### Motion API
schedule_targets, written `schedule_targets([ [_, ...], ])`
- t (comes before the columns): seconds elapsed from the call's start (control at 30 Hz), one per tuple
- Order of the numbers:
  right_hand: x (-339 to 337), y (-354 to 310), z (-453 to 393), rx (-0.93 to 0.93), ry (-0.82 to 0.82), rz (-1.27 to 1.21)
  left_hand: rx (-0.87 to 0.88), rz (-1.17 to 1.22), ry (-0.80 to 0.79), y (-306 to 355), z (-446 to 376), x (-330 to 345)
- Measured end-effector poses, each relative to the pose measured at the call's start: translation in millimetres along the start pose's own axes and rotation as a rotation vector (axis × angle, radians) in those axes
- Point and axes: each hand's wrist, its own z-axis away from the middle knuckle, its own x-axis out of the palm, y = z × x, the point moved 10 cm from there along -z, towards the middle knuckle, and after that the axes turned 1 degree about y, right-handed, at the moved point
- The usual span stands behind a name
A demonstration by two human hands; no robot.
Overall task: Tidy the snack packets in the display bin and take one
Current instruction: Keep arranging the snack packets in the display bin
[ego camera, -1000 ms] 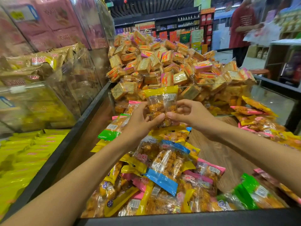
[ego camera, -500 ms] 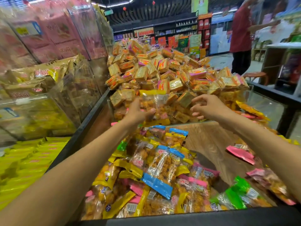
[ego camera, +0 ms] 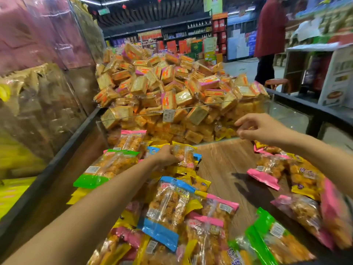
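Observation:
The display bin has a wooden floor (ego camera: 225, 165) and holds several clear snack packets with yellow, blue, pink and green ends. My left hand (ego camera: 166, 156) grips a yellow-edged snack packet (ego camera: 184, 155) and holds it low on the pile at the bin's left. A blue-ended packet (ego camera: 166, 209) lies on top of that pile nearer to me. My right hand (ego camera: 256, 128) hovers over the back right of the bin with its fingers loosely curled and holds nothing. More packets (ego camera: 303, 175) lie along the right side.
A clear divider (ego camera: 191, 109) at the bin's back holds a tall heap of small orange square packs (ego camera: 168, 85). Clear bins with yellow goods (ego camera: 38, 111) stand on the left. A person in red (ego camera: 271, 35) stands in the aisle at the back right by shelves.
My right hand let go of the yellow-edged packet and moved to the right. My left hand carried the packet down from the divider's height onto the left pile.

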Motion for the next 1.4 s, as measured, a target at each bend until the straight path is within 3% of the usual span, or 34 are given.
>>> schedule_targets([
  [0.1,-12.6,-7.8,2.3,-0.030,0.033,-0.058,-0.007,-0.057,0.027,-4.3,-3.9,1.6],
  [0.23,-39.1,-14.7,9.4,-0.067,0.091,-0.077,-0.039,-0.318,0.177,-0.1,-8.0,0.6],
  [0.4,-67.3,10.9,22.1,-0.030,0.094,0.108,-0.078,-0.507,0.346,23.8,4.6,-1.0],
  [0.53,-75.5,48.0,30.6,0.020,0.094,0.290,0.093,-0.606,0.450,65.2,-4.0,19.1],
  [0.67,-72.9,74.1,37.3,-0.023,0.086,0.413,0.362,-0.418,0.187,125.4,-28.1,103.1],
  [0.77,-73.9,82.6,35.9,-0.031,0.076,0.458,0.416,-0.233,-0.114,148.0,-40.0,169.5],
  [0.87,-71.6,84.2,32.1,-0.045,0.056,0.485,0.381,-0.185,-0.298,146.6,-54.6,211.5],
  [1.0,-72.2,81.4,31.2,-0.092,0.066,0.479,0.326,-0.202,-0.325,131.2,-72.6,235.0],
  [1.4,-73.2,83.5,35.2,-0.047,0.071,0.428,0.277,0.251,-0.287,134.6,-42.3,223.9],
])
